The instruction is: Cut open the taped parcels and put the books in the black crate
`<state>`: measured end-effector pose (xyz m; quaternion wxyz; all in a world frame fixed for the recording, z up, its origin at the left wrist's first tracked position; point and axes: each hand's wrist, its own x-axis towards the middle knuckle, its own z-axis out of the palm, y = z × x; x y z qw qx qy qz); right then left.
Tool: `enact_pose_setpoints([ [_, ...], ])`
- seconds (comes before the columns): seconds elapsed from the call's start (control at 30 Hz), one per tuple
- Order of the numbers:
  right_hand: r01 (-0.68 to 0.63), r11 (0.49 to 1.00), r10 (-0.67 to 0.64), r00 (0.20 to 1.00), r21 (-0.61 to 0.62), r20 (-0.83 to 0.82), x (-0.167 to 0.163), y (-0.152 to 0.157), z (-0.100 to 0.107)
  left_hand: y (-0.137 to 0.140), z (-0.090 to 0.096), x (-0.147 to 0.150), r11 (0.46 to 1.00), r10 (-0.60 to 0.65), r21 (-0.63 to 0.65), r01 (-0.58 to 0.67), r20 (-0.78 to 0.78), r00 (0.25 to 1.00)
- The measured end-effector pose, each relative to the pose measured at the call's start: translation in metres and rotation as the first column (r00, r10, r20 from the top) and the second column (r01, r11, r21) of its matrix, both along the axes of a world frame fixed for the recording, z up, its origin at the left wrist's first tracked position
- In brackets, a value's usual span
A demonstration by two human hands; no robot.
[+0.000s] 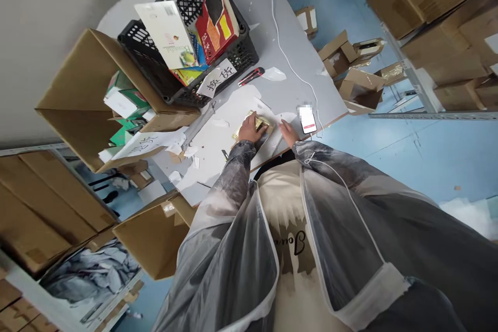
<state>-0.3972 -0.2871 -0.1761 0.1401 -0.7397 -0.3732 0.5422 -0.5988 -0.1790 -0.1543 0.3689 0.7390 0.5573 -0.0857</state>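
My left hand lies over a small shiny gold-brown package near the table's front edge, its thumb and fingers gripping it. The package's underside and part of its top are hidden by the hand. To the right, my right hand has its fingers stretched out close to the table surface, apart from the package. A phone with a lit screen lies just right of that hand. Beyond the package is a red and black utility knife, beside a scrap of clear film.
A black plastic crate with books and a paper label stands at the back left. Next to it, an open cardboard box holds green and white packs. A white cable crosses the table. Paper scraps lie about; several cartons surround the table.
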Motion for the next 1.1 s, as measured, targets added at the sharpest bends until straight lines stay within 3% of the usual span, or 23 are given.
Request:
enact_pose_setpoints([
  [0.1,-0.028,0.999,0.027,0.999,0.017,0.032,-0.002,0.033,0.002,-0.002,0.008,-0.016,0.999,-0.011,0.043,0.007,0.073,0.997],
  [0.23,-0.073,0.996,0.077,0.993,0.047,-0.089,-0.002,0.072,-0.002,-0.022,0.033,-0.052,0.997,0.048,0.063,-0.047,-0.007,0.999],
  [0.33,-0.124,0.992,0.121,0.969,-0.002,-0.218,-0.002,0.091,-0.007,-0.047,0.048,-0.080,0.984,0.176,0.062,-0.169,-0.138,0.975],
  [0.4,-0.222,0.975,0.217,0.943,0.008,-0.254,-0.003,0.097,-0.007,-0.062,0.051,-0.093,0.960,0.279,0.069,-0.271,-0.191,0.941],
  [0.5,-0.383,0.920,0.391,0.907,0.077,-0.155,-0.005,0.096,-0.001,-0.076,0.043,-0.104,0.900,0.434,0.044,-0.434,-0.205,0.877],
  [0.6,-0.497,0.866,0.497,0.868,0.053,0.013,-0.006,0.089,0.009,-0.083,0.026,-0.099,0.784,0.611,-0.008,-0.620,-0.159,0.775],
  [0.73,-0.595,0.802,0.598,0.797,-0.059,0.091,-0.008,0.083,0.023,-0.089,0.003,-0.071,0.505,0.856,-0.060,-0.861,-0.090,0.509],
  [0.8,-0.631,0.767,0.641,0.759,-0.115,0.115,-0.009,0.084,0.027,-0.094,-0.004,-0.053,0.434,0.893,-0.108,-0.894,-0.082,0.443],
  [0.9,-0.692,0.694,0.719,0.682,-0.198,0.136,-0.010,0.089,0.029,-0.100,-0.010,-0.031,0.416,0.892,-0.211,-0.885,-0.095,0.442],
  [1.0,-0.731,0.636,0.769,0.627,-0.249,0.123,-0.009,0.094,0.029,-0.104,-0.013,-0.028,0.418,0.879,-0.265,-0.869,-0.125,0.461],
  [1.1,-0.736,0.630,0.776,0.606,-0.247,0.175,-0.010,0.094,0.031,-0.104,-0.016,-0.045,0.519,0.835,-0.265,-0.813,-0.046,0.548],
])
